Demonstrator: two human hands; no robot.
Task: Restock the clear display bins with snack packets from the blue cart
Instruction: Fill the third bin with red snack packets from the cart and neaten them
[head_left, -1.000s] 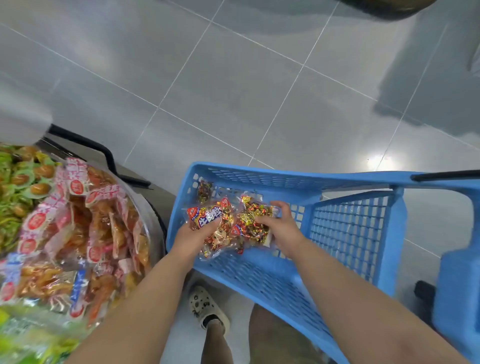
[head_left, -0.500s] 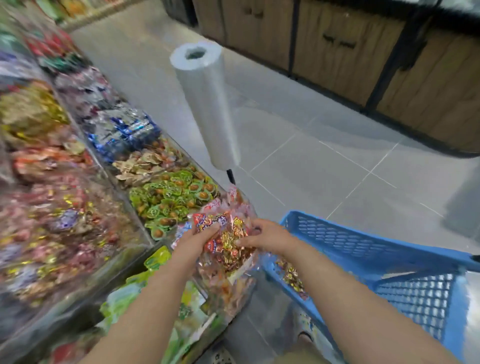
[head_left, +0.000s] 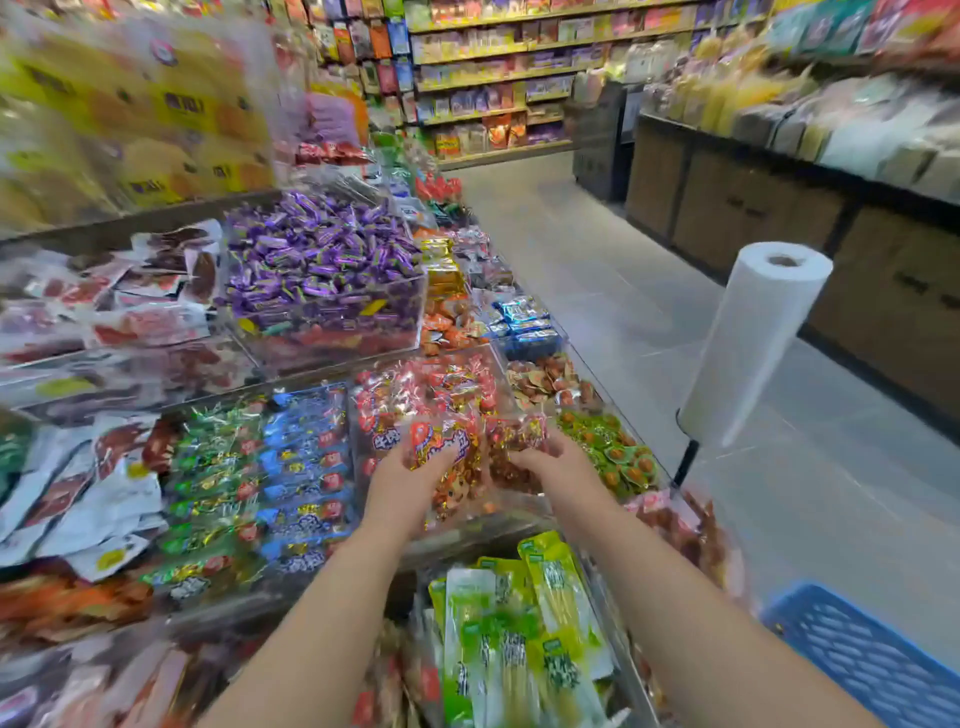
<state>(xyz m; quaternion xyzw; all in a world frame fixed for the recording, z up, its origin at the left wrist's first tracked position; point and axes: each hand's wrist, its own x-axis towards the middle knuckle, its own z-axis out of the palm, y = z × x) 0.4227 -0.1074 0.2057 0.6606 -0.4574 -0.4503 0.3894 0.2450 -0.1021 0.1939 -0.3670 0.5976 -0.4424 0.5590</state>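
Both hands gripping red-gold snack packets (head_left: 441, 457): left hand (head_left: 402, 480) one bundle, right hand (head_left: 553, 462) another, over clear bin (head_left: 498, 364). Blue cart (head_left: 857, 654) at 4 o'clock.

Glossy plastic snack packets (head_left: 441, 452); clear bin (head_left: 498, 374).

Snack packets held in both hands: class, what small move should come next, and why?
Probably lower and release them. The left hand and right hand hold the snack packets right over the clear bin of matching red packets, so they only need setting down.
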